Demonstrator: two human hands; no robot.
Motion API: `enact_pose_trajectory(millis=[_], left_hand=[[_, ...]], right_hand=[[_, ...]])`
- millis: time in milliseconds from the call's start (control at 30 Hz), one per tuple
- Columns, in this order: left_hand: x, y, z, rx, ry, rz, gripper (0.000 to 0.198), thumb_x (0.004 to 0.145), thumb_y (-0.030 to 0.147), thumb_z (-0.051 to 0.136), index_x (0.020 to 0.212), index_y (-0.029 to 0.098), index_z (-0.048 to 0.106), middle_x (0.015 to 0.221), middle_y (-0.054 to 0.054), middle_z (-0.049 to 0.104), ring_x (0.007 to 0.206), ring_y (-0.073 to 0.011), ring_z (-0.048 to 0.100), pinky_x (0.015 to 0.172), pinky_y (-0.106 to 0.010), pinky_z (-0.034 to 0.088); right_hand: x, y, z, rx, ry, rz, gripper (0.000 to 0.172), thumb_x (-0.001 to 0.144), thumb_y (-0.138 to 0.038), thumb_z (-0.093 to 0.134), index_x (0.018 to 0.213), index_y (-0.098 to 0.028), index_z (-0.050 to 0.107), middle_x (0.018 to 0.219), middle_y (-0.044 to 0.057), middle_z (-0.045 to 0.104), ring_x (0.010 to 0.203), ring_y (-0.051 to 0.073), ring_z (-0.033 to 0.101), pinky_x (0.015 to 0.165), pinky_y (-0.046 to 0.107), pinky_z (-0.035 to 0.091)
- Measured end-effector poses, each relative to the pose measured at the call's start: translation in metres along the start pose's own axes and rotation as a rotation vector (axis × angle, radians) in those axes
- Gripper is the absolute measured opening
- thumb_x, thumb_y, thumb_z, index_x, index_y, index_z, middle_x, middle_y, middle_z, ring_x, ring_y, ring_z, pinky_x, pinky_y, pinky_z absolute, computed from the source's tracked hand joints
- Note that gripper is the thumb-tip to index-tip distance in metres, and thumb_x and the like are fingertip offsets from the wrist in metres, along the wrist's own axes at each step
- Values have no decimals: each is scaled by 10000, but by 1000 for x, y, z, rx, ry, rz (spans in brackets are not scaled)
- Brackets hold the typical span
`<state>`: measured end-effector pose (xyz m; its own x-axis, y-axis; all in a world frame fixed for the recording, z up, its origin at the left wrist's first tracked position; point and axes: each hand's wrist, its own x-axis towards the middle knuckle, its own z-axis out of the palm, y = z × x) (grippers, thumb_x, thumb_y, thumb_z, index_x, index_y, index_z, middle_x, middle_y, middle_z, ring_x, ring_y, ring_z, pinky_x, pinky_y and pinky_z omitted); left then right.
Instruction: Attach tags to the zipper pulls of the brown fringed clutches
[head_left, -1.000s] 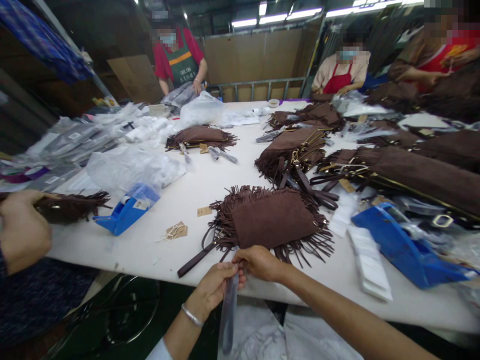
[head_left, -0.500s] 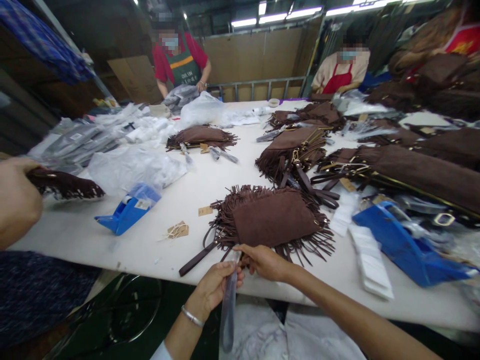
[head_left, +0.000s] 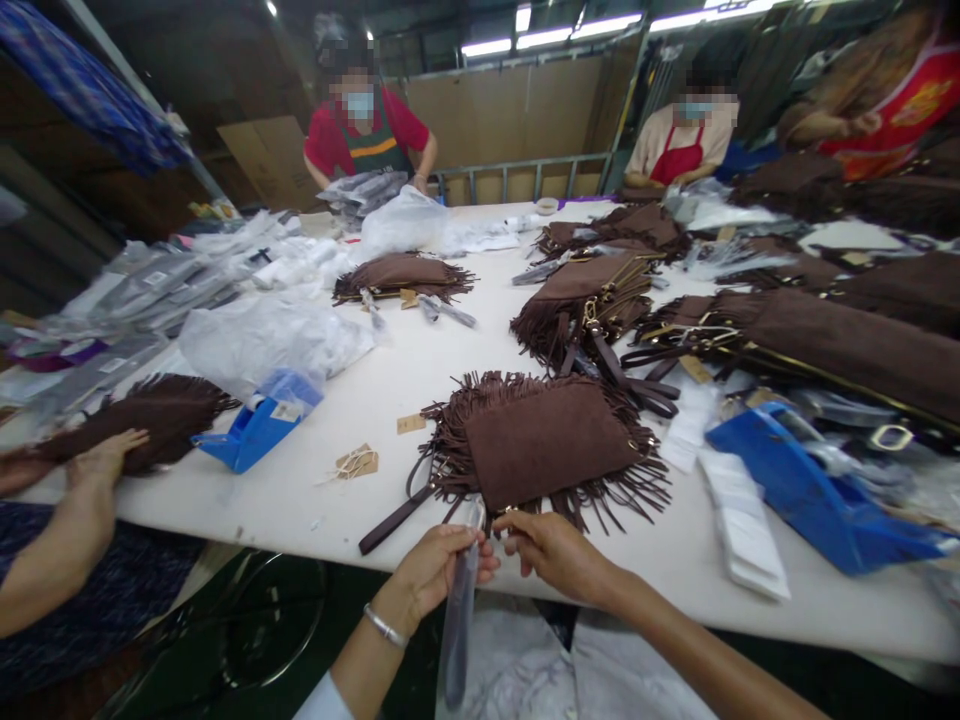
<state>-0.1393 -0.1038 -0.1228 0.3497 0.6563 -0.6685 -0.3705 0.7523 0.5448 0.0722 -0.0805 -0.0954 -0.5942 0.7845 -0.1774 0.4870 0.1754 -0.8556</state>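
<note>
A brown fringed bag point(head_left: 551, 440) lies on the white table in front of me, its dark wrist strap point(head_left: 396, 520) to the left. My left hand point(head_left: 435, 570), with a silver bangle at the wrist, pinches the top of a plastic-wrapped strip point(head_left: 459, 625) that hangs over the table's front edge. Just right of it is my right hand point(head_left: 551, 550), fingers curled and partly spread near the bag's lower corner; nothing shows in its grasp. Paper tags point(head_left: 411, 423) lie left of the bag.
Blue tape dispensers point(head_left: 814, 490) stand on both sides. White folded slips point(head_left: 742, 525) lie at right. More fringed bags point(head_left: 585, 295) and plastic bags point(head_left: 270, 335) cover the back. A person's hands point(head_left: 94, 485) press a brown bag at left; several people are around the table.
My right hand has drawn slightly away from the wrapped strip, its fingers loosening. The neighbour's hands at left have laid a brown bag on the table. A person across has shifted.
</note>
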Motion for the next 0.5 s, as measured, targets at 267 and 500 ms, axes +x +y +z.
enact_pose_trajectory(millis=[267,500], left_hand=[[-16,-7,10,141,100,106,397,839,485,603,972,111,584,917,-162,712,741,-224,698,694,-336,551],[-53,-45,-11,108,108,93,349,817,448,648,929,125,579,828,-90,674,655,-151,641,666,-284,517]], right_hand=[[6,-1,-12,-347,206,-106,387,918,-137,406,1266,-246,536,981,48,664,881,164,641,767,248,468],[33,18,-11,-669,209,-75,498,870,-119,505,1350,-239,453,1182,89,540,1006,191,592,812,257,485]])
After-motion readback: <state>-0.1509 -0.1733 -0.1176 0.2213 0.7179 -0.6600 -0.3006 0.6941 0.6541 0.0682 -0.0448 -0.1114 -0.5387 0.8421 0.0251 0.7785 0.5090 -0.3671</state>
